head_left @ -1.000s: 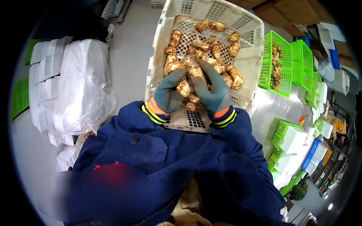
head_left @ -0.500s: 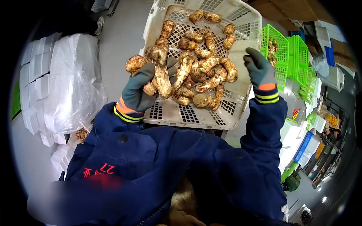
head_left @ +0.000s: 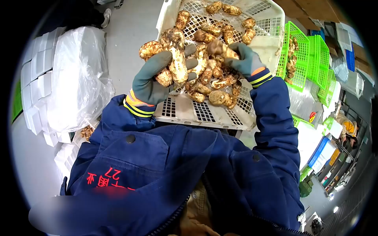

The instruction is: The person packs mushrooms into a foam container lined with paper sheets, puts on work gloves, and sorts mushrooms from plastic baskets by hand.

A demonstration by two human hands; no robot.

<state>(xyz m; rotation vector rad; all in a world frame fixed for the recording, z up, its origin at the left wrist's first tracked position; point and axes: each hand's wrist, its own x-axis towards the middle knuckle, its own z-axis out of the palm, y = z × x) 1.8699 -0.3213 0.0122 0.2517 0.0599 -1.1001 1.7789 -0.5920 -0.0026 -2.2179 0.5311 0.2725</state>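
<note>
My gloved left hand (head_left: 149, 80) is closed around several brown-and-white matsutake mushrooms (head_left: 178, 66), with caps and stems poking out past its fingers. Held in my gloved right hand (head_left: 247, 61) is another matsutake, its brown cap (head_left: 215, 47) pointing left; part of its stem is hidden by the glove. Both hands are over a white plastic crate (head_left: 179, 118) with a mesh floor. More mushrooms (head_left: 222, 98) lie loose in it, some piled together in the middle and others spread toward the far side.
Right of the crate stand green plastic baskets (head_left: 317, 65), one with mushrooms (head_left: 291, 63) inside. Stacked white boxes (head_left: 36, 84), partly under clear plastic wrap (head_left: 78, 86), stand at left. Cardboard boxes (head_left: 309, 11) are at the far right. A person's shoe (head_left: 106, 17) shows at upper left.
My right hand has moved left from the crate's right rim to the pile and taken hold of a mushroom. The left hand still holds its mushrooms. The whole view has shifted slightly.
</note>
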